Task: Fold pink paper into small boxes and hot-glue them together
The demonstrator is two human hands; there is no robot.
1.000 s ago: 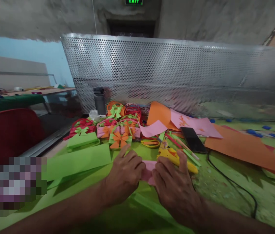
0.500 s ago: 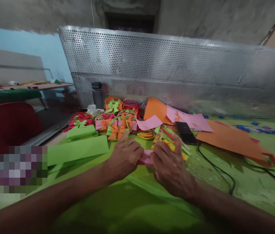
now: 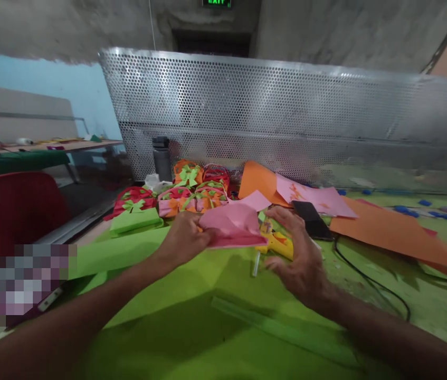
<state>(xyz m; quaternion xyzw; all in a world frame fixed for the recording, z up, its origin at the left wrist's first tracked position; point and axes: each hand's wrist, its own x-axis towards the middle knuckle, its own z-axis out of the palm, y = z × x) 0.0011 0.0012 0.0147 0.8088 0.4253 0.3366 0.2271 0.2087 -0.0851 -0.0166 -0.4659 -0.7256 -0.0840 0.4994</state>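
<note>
My left hand [image 3: 183, 238] pinches the left end of a folded pink paper [image 3: 233, 224], held above the green table surface. A darker pink edge runs along the bottom of the fold. To the right, my right hand [image 3: 302, 258] is open, thumb and fingers spread apart, with nothing between them. Just beyond that hand's fingers lies a yellow glue gun [image 3: 282, 244], partly hidden, with a clear glue stick [image 3: 256, 264] by it. Several small paper bags with bows, among them a pink one [image 3: 168, 205] and a red one [image 3: 117, 203], stand behind my left hand.
Green sheets [image 3: 118, 250] lie at the left. A dark bottle [image 3: 162, 161] stands at the back before a perforated metal panel [image 3: 223, 105]. On the right are a phone [image 3: 312, 219], orange sheets [image 3: 389, 229] and a black cable [image 3: 381, 285]. A red chair [image 3: 13, 216] is far left.
Both hands were together on the pink paper. My right hand has let go and moved right, opening. The paper is raised and more of it shows in my left hand.
</note>
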